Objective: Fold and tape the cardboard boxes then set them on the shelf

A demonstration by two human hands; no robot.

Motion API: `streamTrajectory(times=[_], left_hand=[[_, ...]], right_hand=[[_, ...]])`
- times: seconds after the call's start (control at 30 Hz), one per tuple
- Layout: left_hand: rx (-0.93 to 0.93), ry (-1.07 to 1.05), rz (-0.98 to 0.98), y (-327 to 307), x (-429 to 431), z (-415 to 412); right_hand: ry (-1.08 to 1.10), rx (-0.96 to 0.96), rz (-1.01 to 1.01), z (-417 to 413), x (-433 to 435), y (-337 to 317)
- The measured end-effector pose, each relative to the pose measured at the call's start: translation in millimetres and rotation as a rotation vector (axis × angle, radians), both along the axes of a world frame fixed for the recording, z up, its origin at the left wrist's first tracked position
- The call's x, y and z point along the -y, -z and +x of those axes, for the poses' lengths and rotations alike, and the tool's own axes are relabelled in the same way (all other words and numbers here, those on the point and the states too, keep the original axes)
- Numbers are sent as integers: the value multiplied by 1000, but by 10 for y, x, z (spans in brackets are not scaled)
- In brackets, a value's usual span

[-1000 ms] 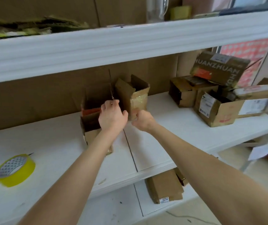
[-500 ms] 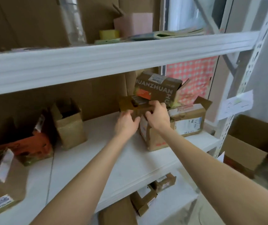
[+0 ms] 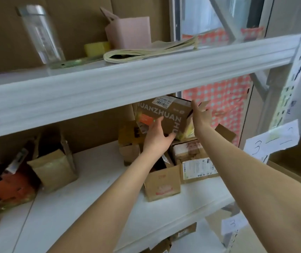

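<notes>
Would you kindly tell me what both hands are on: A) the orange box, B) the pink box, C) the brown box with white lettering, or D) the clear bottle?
C: the left hand holds the lettered brown box at its lower edge, the right hand at its right end.

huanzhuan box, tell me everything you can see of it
The HUANZHUAN box is brown cardboard with large white lettering, an orange patch on its left part and a white barcode label near its top edge. It sits tilted over the open boxes on the white shelf, just under the upper shelf board. The left hand holds its lower edge, fingers on the front face; the right hand grips its right end.
</notes>
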State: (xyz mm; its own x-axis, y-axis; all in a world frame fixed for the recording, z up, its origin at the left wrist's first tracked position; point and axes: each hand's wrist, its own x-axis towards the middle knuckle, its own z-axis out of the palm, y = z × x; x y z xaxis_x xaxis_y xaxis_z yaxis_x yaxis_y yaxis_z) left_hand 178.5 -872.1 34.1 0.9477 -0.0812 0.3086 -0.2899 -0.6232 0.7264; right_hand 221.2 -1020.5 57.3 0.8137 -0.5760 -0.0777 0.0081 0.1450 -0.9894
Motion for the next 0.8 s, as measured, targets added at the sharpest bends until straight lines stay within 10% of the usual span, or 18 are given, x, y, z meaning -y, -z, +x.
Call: streamTrajectory(times=[0.37,0.8], left_hand=[[164,-150,10,-180,-221,321],[254,-22,107,-206,-267,287]], right_hand=[[-381,218,-467,-278,-667,-58],[-305,-105,-291,304,-260,88]])
